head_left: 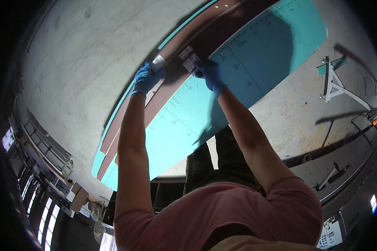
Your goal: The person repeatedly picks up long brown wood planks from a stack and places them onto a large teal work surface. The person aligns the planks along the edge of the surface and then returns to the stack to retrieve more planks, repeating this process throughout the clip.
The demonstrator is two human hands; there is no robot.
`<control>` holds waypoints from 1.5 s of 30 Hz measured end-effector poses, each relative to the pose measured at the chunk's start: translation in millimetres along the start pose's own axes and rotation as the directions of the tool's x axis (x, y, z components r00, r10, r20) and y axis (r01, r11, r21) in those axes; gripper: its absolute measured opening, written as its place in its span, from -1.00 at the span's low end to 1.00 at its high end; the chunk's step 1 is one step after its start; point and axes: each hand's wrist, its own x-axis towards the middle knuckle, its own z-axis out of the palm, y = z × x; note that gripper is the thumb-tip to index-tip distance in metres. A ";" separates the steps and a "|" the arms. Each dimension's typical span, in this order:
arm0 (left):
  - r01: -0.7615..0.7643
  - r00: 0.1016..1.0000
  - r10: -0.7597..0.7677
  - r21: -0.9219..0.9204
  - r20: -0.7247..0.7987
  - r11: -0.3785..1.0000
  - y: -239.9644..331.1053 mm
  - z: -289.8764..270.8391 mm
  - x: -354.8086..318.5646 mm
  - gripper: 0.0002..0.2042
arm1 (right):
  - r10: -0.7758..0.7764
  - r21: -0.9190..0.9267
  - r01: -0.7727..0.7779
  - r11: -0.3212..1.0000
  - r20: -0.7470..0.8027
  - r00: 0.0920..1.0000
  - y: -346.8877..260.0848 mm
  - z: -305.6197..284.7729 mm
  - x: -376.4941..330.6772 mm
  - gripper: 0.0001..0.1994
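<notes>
A long brown panel (184,26) lies lengthwise on a turquoise table mat (171,125) marked with rulers. My left hand (145,79), in a blue glove, is closed at the panel's far-left edge. By its fingertips shows a small silvery rectangular piece (158,62); what the curled fingers hold is partly hidden. Gloved in blue as well, my right hand (211,76) pinches the near edge of a white printed label (189,62) over the dark brown surface. A pale strip (155,90) runs along the panel beside my left hand.
A white metal bracket stand (335,81) is on the right, on the pale surface. Shelving frames (46,144) and a cardboard box (78,198) are at lower left, near a fan (100,232). My body stands close against the mat's near edge.
</notes>
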 end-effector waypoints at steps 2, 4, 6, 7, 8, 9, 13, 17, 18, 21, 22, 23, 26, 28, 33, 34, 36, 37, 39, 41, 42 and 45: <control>0.033 0.999 -0.033 -0.009 0.009 0.999 -1.4 0.2 -1.5 -0.37 | 0.047 0.011 -0.047 0.999 0.001 0.999 -10.4 9.0 9.0 -0.75; 0.035 0.999 -0.035 0.039 -0.010 0.999 0.1 0.7 -2.4 -0.38 | 0.037 0.061 -0.038 0.997 0.014 0.999 -14.9 13.9 12.7 -0.75; 0.033 0.999 -0.032 0.060 -0.016 0.998 3.5 -0.2 -2.5 -0.39 | 0.044 0.086 -0.045 0.995 0.013 0.999 -16.6 16.8 17.3 -0.76; 0.034 0.999 -0.033 0.057 -0.015 0.998 3.2 -0.7 -2.4 -0.40 | 0.052 0.105 -0.053 0.993 0.011 0.999 -16.2 18.6 18.8 -0.76; 0.034 0.999 -0.033 0.055 -0.015 0.998 3.0 -0.9 -3.0 -0.40 | 0.060 0.124 -0.060 0.990 0.008 0.998 -15.2 20.3 19.2 -0.76; 0.041 0.999 -0.040 0.054 -0.016 0.998 3.3 -0.2 -4.4 -0.42 | 0.054 0.110 -0.056 0.992 0.018 0.998 -14.1 20.2 17.8 -0.76; 0.014 0.998 -0.012 0.031 -0.065 0.999 5.9 1.6 -6.6 -0.45 | 0.039 0.134 -0.039 0.990 0.004 0.999 -3.4 10.4 17.9 -0.74; -0.028 0.997 0.035 0.098 -0.066 0.995 11.0 -3.3 -8.8 -0.49 | -0.005 0.120 0.007 0.993 -0.014 1.000 -0.1 8.4 27.1 -0.73; -0.019 0.999 0.024 0.112 -0.047 0.993 11.6 -4.1 -7.9 -0.48 | 0.009 0.109 -0.007 0.994 -0.020 1.000 -0.6 8.7 31.3 -0.73; -0.011 1.000 0.012 0.139 -0.009 0.990 3.3 -7.6 -11.7 -0.48 | 0.051 0.122 -0.050 0.991 -0.006 0.999 -2.2 22.0 35.2 -0.68; -0.038 0.999 0.039 0.144 -0.004 0.989 5.0 -9.4 -12.6 -0.48 | -0.006 0.081 0.008 0.997 -0.020 1.000 6.5 17.0 40.0 -0.68; -0.071 0.997 0.072 0.154 0.002 0.986 12.9 -11.8 -9.2 -0.48 | -0.068 0.045 0.069 0.997 -0.034 0.997 19.4 3.7 51.4 -0.68; -0.050 0.999 0.050 0.163 0.004 0.985 18.4 -16.7 -17.1 -0.44 | -0.094 0.123 0.106 0.987 -0.102 0.990 23.6 21.5 41.1 -0.60; -0.025 0.999 0.021 0.163 0.027 0.986 25.0 -14.1 -7.7 -0.37 | -0.055 0.111 0.079 0.991 -0.201 0.978 21.9 19.5 50.8 -0.60; 0.026 1.000 -0.027 0.203 0.005 0.979 12.2 0.4 -4.6 -0.27 | 0.051 0.410 0.112 0.905 -0.366 0.929 15.6 43.6 47.8 -0.68; 0.036 0.999 -0.040 0.208 0.017 0.977 15.7 -1.3 -4.1 -0.27 | 0.050 0.351 0.088 0.932 -0.368 0.928 12.6 46.0 43.9 -0.68; 0.054 0.997 -0.065 0.220 0.042 0.974 20.6 -5.7 -4.7 -0.26 | 0.048 0.228 0.042 0.973 -0.373 0.927 8.2 50.6 34.0 -0.67; 0.056 0.996 -0.071 0.238 0.056 0.970 20.5 -8.0 -3.6 -0.25 | 0.023 0.114 0.014 0.993 -0.321 0.947 6.7 47.8 35.0 -0.66; 0.045 0.998 -0.052 0.246 0.022 0.968 17.0 -3.7 -3.4 -0.24 | -0.006 -0.121 -0.020 0.992 -0.207 0.978 2.4 39.9 37.4 -0.66; 0.030 0.999 -0.032 0.217 0.006 0.976 10.8 0.1 -3.7 -0.26 | 0.026 -0.214 -0.063 0.975 -0.174 0.984 -6.2 40.2 28.7 -0.68; 0.036 0.999 -0.037 0.229 -0.002 0.973 5.6 0.3 -5.8 -0.28 | 0.044 -0.259 -0.085 0.962 -0.161 0.986 -9.5 41.9 23.8 -0.68; -0.023 1.000 0.024 0.188 -0.004 0.982 13.3 3.8 7.2 -0.34 | -0.022 -0.190 0.009 0.982 -0.067 0.998 10.9 18.3 44.4 -0.75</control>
